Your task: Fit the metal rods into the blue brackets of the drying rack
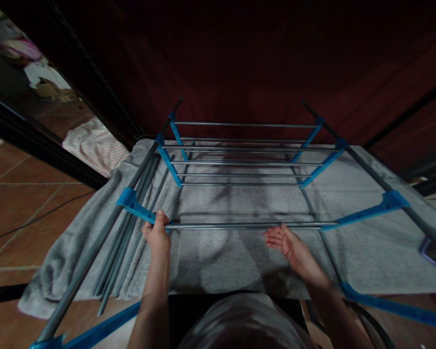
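Note:
A rack frame of grey metal tubes and blue plastic brackets lies across a grey blanket (221,261). My left hand (157,236) is closed round the end of the left blue bracket (138,206), where the grey metal rods (218,226) meet it. My right hand (288,246) is open, palm turned inward and fingers extended, just below the rods' right half; whether its fingertips touch them I cannot tell. The rods' other end meets the right blue bracket (366,214). Farther off, several thin crossbars (240,164) span two pairs of blue brackets.
Several loose grey tubes (121,242) lie on the blanket at left, partly under the frame. Dark red fabric (232,63) hangs behind the rack. A striped cloth (96,145) is on the tiled floor (22,208) at left. A purple-edged object (434,254) sits at far right.

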The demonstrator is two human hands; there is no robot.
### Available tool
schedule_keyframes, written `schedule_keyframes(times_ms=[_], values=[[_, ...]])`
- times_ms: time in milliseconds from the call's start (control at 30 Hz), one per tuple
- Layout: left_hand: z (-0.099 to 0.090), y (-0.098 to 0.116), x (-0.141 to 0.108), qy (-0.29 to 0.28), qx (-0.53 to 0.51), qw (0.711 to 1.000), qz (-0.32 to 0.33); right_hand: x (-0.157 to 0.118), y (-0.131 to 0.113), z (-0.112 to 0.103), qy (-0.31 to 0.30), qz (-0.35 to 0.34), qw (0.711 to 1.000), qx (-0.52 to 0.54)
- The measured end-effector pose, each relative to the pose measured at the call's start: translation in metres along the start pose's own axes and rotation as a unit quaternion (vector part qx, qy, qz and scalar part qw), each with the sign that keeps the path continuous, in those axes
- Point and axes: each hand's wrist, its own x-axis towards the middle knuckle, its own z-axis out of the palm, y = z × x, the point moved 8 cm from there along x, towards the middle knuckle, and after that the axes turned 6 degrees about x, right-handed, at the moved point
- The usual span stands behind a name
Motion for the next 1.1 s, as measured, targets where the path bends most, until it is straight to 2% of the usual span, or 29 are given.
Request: schedule_keyframes(times_ms=[33,100,133,200,233,300,367,433,500,567,667,833,1000,1100], values=[[0.0,0.001,-0.001,0.003,0.001,1.0,0.002,-0.004,0.006,0.017,-0.041,0.016,0.998,-0.036],[-0.001,0.002,-0.002,0.008,0.007,1.0,0.007,-0.013,0.011,0.059,-0.121,-0.005,0.986,-0.11],[-0.001,0.003,-0.002,0.009,0.011,1.0,0.008,-0.016,0.01,0.082,-0.155,-0.035,0.975,-0.153],[0.0,0.004,-0.003,0.009,0.019,1.0,0.01,-0.019,0.005,0.128,-0.184,-0.127,0.939,-0.26],[0.0,0.004,-0.004,0.01,0.02,1.0,0.009,-0.02,0.001,0.152,-0.188,-0.186,0.908,-0.323],[0.0,0.005,-0.005,0.015,0.018,1.0,0.005,-0.022,0.0,0.201,-0.212,-0.291,0.821,-0.443],[-0.001,0.006,-0.007,0.017,0.02,1.0,-0.001,-0.022,0.014,0.246,-0.252,-0.338,0.715,-0.558],[-0.002,0.008,-0.008,0.008,0.035,0.999,-0.004,-0.018,0.032,0.279,-0.27,-0.356,0.63,-0.636],[-0.002,0.008,-0.007,-0.005,0.058,0.998,-0.004,-0.013,0.049,0.301,-0.276,-0.357,0.576,-0.682],[-0.003,0.009,-0.007,-0.007,0.068,0.998,0.002,-0.007,0.063,0.316,-0.284,-0.342,0.542,-0.713],[-0.005,0.007,-0.005,0.004,0.029,0.999,0.017,0.0,0.075,0.329,-0.306,-0.325,0.518,-0.73],[-0.003,-0.005,-0.005,0.007,-0.064,0.998,-0.024,0.006,0.074,0.333,-0.323,-0.301,0.537,-0.718],[-0.004,-0.008,-0.002,0.051,-0.057,0.993,-0.087,0.008,0.074,0.332,-0.337,-0.27,0.548,-0.716],[-0.002,-0.005,0.0,0.062,-0.054,0.993,-0.09,0.008,0.074,0.331,-0.34,-0.271,0.547,-0.715]])
